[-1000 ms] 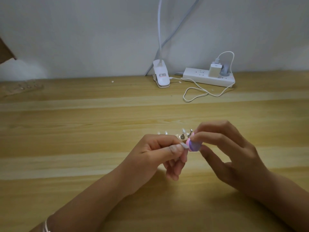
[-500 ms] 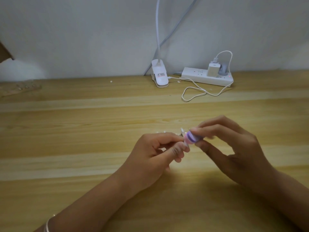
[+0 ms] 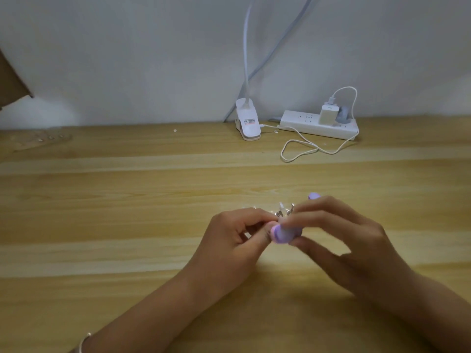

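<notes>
A small lilac rounded plastic piece (image 3: pixel 283 234) is pinched between both hands just below the frame's centre, above the pale wooden table (image 3: pixel 127 200).

It is gripped from the right by the curled thumb and forefinger of the right hand (image 3: pixel 341 240), whose other fingers are loosely spread. Its pinkish left end is pinched by the curled fingertips of the left hand (image 3: pixel 234 240). Its long axis is laid roughly left to right, the rounded end pointed left. Small silvery metal bits (image 3: pixel 284 212) are seen just behind it.
</notes>
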`<action>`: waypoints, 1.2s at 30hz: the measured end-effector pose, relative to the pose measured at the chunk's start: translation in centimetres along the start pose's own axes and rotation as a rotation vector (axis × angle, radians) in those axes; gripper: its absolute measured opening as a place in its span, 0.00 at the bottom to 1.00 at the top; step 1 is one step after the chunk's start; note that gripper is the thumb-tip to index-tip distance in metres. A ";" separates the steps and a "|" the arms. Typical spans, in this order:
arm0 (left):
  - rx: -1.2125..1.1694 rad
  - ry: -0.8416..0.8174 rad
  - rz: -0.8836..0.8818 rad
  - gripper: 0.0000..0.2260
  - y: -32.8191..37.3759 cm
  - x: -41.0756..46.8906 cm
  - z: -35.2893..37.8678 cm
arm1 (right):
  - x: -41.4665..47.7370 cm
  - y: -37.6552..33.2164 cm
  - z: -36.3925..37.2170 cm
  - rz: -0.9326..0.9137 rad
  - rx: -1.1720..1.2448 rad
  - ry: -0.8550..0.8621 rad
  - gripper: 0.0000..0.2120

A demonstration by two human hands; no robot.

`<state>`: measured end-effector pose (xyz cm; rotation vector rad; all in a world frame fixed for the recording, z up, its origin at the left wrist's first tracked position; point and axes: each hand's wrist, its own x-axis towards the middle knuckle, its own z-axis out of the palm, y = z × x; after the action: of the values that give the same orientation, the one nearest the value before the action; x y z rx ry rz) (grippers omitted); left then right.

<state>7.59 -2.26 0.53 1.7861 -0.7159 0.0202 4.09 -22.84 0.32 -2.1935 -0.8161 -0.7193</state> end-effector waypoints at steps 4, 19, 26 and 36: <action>-0.015 0.002 -0.019 0.07 -0.1 0.0 0.0 | 0.2 0.1 -0.2 0.061 0.028 0.013 0.09; -0.060 -0.018 -0.016 0.06 -0.3 0.1 -0.2 | 0.0 0.1 -0.2 -0.009 0.041 0.030 0.09; -0.111 -0.029 -0.007 0.06 -0.4 0.2 -0.2 | -0.1 0.5 0.5 0.040 0.022 0.033 0.09; -0.133 -0.065 -0.024 0.07 -0.1 -0.1 -0.1 | -0.4 0.0 0.5 -0.006 0.037 0.004 0.08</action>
<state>7.64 -2.13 0.43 1.6741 -0.7256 -0.0999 3.97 -22.65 -0.24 -2.1572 -0.8278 -0.7054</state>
